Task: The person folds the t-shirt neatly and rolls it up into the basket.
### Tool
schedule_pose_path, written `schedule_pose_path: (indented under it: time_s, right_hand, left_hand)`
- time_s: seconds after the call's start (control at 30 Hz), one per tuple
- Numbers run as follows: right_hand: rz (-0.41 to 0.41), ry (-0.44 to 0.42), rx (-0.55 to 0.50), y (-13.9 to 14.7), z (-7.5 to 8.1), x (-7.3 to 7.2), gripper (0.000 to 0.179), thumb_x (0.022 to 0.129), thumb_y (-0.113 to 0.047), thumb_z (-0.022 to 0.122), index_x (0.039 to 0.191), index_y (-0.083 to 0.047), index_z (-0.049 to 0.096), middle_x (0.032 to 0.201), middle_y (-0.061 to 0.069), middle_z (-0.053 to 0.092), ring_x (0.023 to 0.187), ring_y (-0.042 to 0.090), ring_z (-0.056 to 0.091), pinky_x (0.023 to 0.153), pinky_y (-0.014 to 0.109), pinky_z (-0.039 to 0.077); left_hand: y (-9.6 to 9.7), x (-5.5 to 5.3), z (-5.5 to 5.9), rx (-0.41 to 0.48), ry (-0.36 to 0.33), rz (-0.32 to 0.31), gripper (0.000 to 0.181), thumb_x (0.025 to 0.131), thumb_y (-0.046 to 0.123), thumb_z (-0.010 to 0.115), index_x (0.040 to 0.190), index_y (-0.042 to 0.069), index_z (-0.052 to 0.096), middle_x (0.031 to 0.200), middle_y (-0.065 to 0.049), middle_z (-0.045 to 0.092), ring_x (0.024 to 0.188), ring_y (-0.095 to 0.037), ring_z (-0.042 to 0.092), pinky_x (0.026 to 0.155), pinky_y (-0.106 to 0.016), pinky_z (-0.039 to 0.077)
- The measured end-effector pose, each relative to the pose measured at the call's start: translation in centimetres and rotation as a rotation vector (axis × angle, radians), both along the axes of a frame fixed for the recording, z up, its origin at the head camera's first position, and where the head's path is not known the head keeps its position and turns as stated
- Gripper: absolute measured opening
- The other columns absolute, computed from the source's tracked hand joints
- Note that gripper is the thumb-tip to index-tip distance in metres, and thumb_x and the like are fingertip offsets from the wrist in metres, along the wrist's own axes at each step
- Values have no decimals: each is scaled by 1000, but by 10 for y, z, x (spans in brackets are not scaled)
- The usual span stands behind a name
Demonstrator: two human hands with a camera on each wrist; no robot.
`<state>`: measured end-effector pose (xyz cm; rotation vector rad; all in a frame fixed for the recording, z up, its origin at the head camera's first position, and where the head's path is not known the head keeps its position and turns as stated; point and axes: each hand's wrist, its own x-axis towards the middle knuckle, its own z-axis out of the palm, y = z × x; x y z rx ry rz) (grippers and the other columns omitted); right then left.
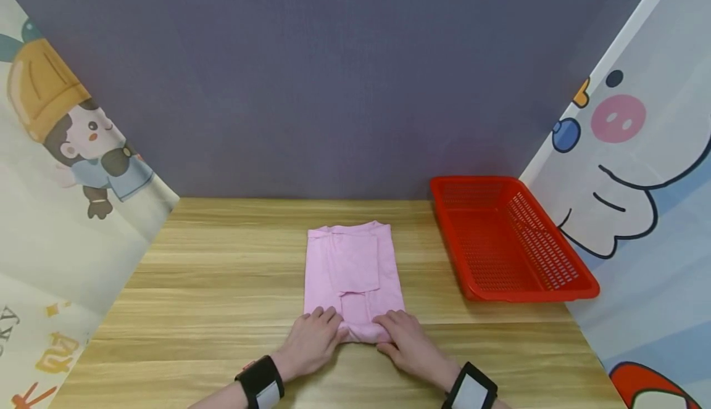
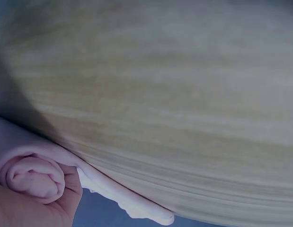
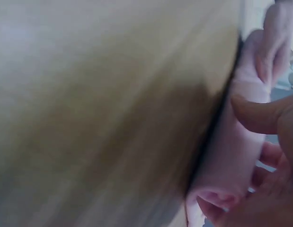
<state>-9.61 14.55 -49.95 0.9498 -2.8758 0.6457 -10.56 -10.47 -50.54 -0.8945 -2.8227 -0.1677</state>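
A folded pink cloth (image 1: 354,261) lies on the wooden table, its near edge turned up into a roll; whether it is a garment I cannot tell. My left hand (image 1: 313,341) grips the left end of that roll, and my right hand (image 1: 410,342) grips the right end, thumbs on the near side. In the left wrist view the roll's end (image 2: 35,179) shows as a spiral of layers beside the fingers. The right wrist view has the thumb (image 3: 257,116) pressed on the roll (image 3: 226,156). A smaller folded flap lies on top of the flat part.
A red plastic basket (image 1: 494,236) with perforated sides stands at the table's right. Beyond the wooden table (image 1: 222,261) rises a dark grey panel (image 1: 355,82). Printed cartoon sheets (image 1: 639,199) hang at both sides.
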Motion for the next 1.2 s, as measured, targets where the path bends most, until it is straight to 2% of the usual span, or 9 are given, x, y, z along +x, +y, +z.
schedule_pose_path:
  time_s: [0.13,0.23,0.43,0.57,0.7,0.83,0.97,1.1,1.2]
  right_hand:
    - [-19,149,97,-2,-7,4,45,88,-32,75,127,-19,59,112,-4,60,107,16,56,93,44,48]
    - [-27,232,77,-4,-12,3,40,88,-32,75,123,-19,60,111,-6,59,105,14,55,92,40,49]
    - [-17,252,25,-4,-16,0,28,92,-32,70,114,-18,62,102,-8,60,94,9,54,85,32,49]
    - [21,247,23,-4,-14,-4,18,94,-31,67,106,-17,64,96,-9,59,89,9,52,80,29,48]
    - [55,210,-23,-5,-9,-8,9,94,-27,67,95,-19,66,89,-10,57,83,7,50,74,24,46]
    - [70,160,-86,-6,-5,-13,7,93,-23,68,90,-17,67,85,-9,57,80,7,48,71,22,43]
    - [88,104,-121,-7,-2,-18,7,93,-19,68,89,-14,68,84,-7,58,79,7,47,71,22,41]
    - [91,-9,-147,-5,1,-24,8,94,-17,66,88,-12,69,83,-5,58,78,6,45,71,22,40]
    - [91,-97,-161,-3,4,-29,10,95,-17,65,88,-11,70,82,-4,59,78,6,45,70,22,39]
  left_hand:
    - [0,-2,0,20,-15,9,30,105,38,47,87,19,61,84,4,56,74,-14,50,53,-21,35]
    - [0,-3,1,25,0,3,29,105,37,48,86,19,60,84,4,56,75,-13,49,53,-21,34]
    - [-2,-4,2,34,23,-1,28,104,35,49,83,18,59,85,5,55,77,-14,50,58,-22,36]
    - [-2,-4,2,37,5,2,28,104,36,48,84,19,59,85,5,54,79,-15,50,60,-23,37]
    - [-4,-2,1,42,-17,13,31,105,40,45,90,18,61,87,5,55,82,-14,50,64,-25,40]
    - [-7,0,-1,70,7,14,31,105,43,46,96,16,60,87,6,55,82,-12,50,68,-27,44]
    - [-11,1,-3,37,93,-26,32,100,47,55,105,16,62,92,6,59,84,-11,53,72,-28,47]
    - [-15,1,-3,-65,210,-89,45,92,50,66,119,15,63,103,4,63,93,-14,58,80,-30,49]
    - [-15,1,-3,-94,269,-119,49,88,47,72,124,15,62,109,3,63,98,-14,59,84,-30,49]
